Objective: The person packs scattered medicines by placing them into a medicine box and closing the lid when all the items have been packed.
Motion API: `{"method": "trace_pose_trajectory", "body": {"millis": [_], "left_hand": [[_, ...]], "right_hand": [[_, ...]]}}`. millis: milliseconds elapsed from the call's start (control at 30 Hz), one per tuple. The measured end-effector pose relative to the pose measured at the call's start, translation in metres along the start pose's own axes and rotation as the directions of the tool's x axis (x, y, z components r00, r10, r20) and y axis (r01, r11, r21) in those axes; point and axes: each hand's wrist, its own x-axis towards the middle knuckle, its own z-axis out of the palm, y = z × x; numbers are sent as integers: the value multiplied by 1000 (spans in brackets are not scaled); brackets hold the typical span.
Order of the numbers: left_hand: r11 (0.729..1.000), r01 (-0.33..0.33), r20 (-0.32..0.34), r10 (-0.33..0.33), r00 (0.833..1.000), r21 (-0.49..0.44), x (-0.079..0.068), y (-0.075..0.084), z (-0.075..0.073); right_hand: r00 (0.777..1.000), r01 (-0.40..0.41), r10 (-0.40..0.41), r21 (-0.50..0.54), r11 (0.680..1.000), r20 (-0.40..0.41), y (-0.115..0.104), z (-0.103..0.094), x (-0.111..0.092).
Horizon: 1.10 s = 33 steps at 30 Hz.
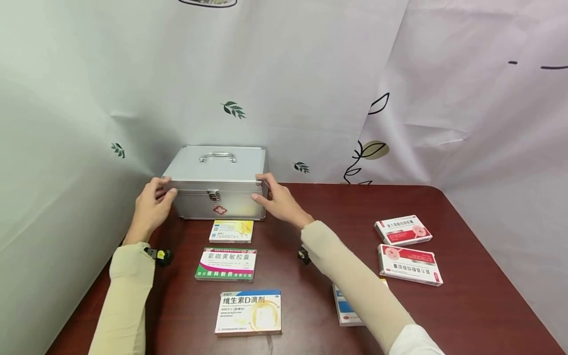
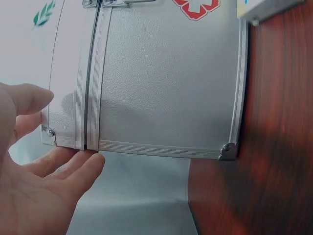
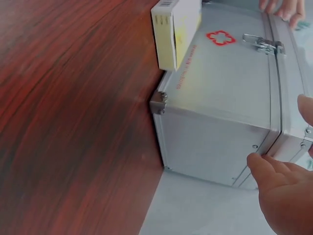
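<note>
A silver metal first-aid box (image 1: pixel 241 203) with a red cross stands at the back left of the table. Its lid (image 1: pixel 213 170) is down, with a handle (image 1: pixel 217 157) on top and a latch (image 1: pixel 214 196) at the front. My left hand (image 1: pixel 153 204) holds the lid's left front corner; in the left wrist view, its fingers (image 2: pixel 88 171) touch the side by the seam. At the right front corner, my right hand (image 1: pixel 281 199) holds the lid likewise, its fingers (image 3: pixel 274 174) against the side wall. Whether the latch is fastened is unclear.
In front of the box lie a yellow-white medicine box (image 1: pixel 231 231), a green-white one (image 1: pixel 226 265) and a vitamin D box (image 1: pixel 248 313). Two red-white boxes (image 1: pixel 403 230) (image 1: pixel 410 265) lie to the right. My right sleeve partly covers a blue-white box (image 1: pixel 347 308). A fabric backdrop (image 1: pixel 301 98) hangs behind.
</note>
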Motion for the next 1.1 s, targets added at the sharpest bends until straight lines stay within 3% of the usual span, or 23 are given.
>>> {"method": "trace_pose_trajectory", "body": {"millis": [167, 300, 467, 700, 867, 1100], "left_hand": [[999, -46, 11, 47, 999, -19, 3, 14, 20], [996, -73, 35, 75, 997, -60, 4, 27, 35], [984, -147, 82, 156, 984, -100, 5, 46, 52], [966, -231, 149, 246, 958, -115, 5, 72, 76], [956, -258, 163, 279, 946, -141, 4, 87, 94], [948, -276, 158, 300, 941, -158, 2, 101, 111]], "right_hand": [[998, -36, 40, 86, 996, -42, 13, -17, -12], [994, -46, 55, 99, 994, -94, 24, -32, -23], [982, -48, 65, 98, 994, -180, 36, -56, -36], [942, -105, 121, 68, 992, -312, 52, -87, -55], [905, -129, 167, 122, 984, -390, 62, -101, -67], [873, -157, 211, 156, 975, -439, 43, -117, -80]]}}
